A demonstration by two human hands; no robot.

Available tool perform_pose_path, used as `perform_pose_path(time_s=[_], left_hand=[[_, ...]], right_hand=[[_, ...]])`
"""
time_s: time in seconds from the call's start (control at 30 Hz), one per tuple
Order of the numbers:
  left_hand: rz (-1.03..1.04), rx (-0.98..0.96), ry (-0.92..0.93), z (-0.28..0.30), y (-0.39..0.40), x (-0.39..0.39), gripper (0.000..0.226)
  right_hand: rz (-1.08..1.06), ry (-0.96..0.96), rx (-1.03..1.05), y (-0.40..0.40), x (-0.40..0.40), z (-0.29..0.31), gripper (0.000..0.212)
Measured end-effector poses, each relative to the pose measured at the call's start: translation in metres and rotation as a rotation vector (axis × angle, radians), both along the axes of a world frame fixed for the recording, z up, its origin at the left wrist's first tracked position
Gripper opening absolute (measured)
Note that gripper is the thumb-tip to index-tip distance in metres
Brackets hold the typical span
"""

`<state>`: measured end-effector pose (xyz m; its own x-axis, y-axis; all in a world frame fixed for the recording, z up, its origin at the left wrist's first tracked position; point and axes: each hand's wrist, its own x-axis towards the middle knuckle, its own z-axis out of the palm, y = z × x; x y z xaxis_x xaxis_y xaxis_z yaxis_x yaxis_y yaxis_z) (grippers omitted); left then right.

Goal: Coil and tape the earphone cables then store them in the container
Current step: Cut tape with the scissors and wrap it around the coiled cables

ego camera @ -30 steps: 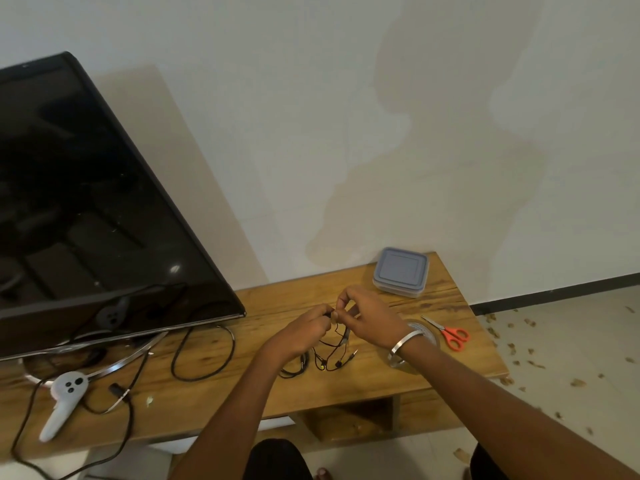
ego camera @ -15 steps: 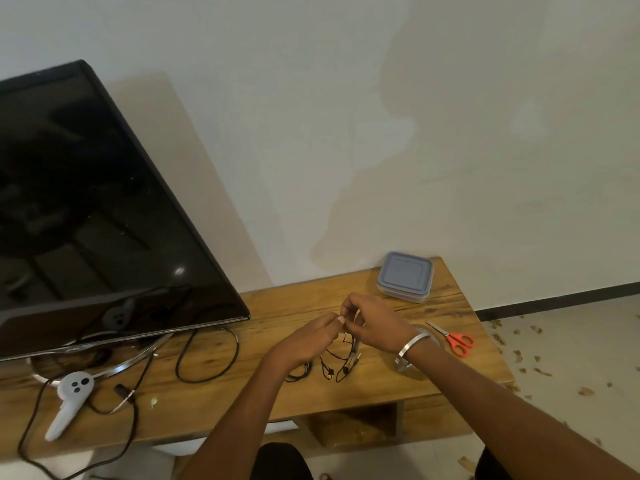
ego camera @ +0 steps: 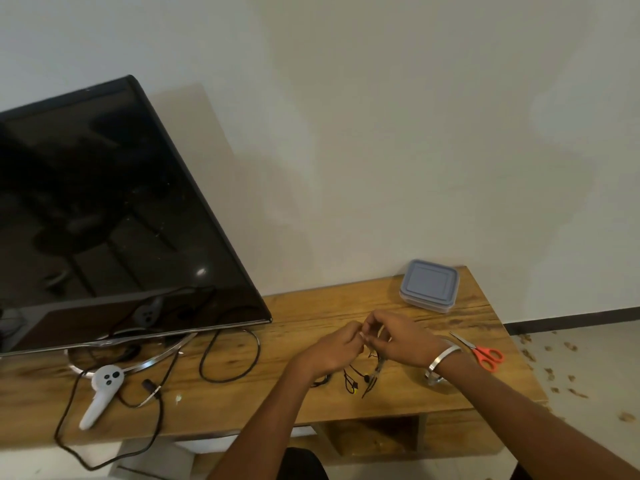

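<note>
Grained wooden table, glossy black screen, matt plastic container

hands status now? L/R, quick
Left hand: fingers pinch the black earphone cable above the table.
Right hand: fingers curled, pinching the same cable; the rest dangles below.

earphone cables: thin, black, loosely tangled, dangling lower center
container: grey-blue, lid on, right of center
</note>
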<state>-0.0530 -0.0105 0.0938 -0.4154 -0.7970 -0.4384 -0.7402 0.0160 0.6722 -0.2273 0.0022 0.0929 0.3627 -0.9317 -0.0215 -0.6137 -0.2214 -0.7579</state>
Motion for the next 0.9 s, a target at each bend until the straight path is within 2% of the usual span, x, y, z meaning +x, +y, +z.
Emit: perform_pose_path(time_s=[0.07, 0.23, 0.53, 0.77, 0.83, 0.9], left_hand=[[-0.004, -0.011, -0.002, 0.001, 0.001, 0.001, 0.046], [-0.051, -0.049, 0.057, 0.013, 0.006, 0.000, 0.034], [-0.074, -0.101, 0.091, 0.016, 0.009, -0.002, 0.027], [-0.110, -0.149, 0.121, 0.013, 0.009, -0.003, 0.026], [-0.106, -0.142, 0.132, 0.011, 0.009, -0.003, 0.026], [-0.099, -0.138, 0.125, 0.010, 0.009, -0.003, 0.026]], right_hand=[[-0.039, -0.050, 0.042, 0.000, 0.000, -0.002, 0.010], [-0.147, -0.157, 0.096, 0.002, 0.002, -0.004, 0.006], [-0.238, -0.296, 0.176, 0.004, 0.006, -0.002, 0.004], [-0.307, -0.381, 0.231, 0.006, 0.004, -0.002, 0.031], [-0.315, -0.400, 0.220, 0.007, 0.003, -0.003, 0.028], [-0.293, -0.372, 0.182, 0.009, 0.003, -0.003, 0.017]])
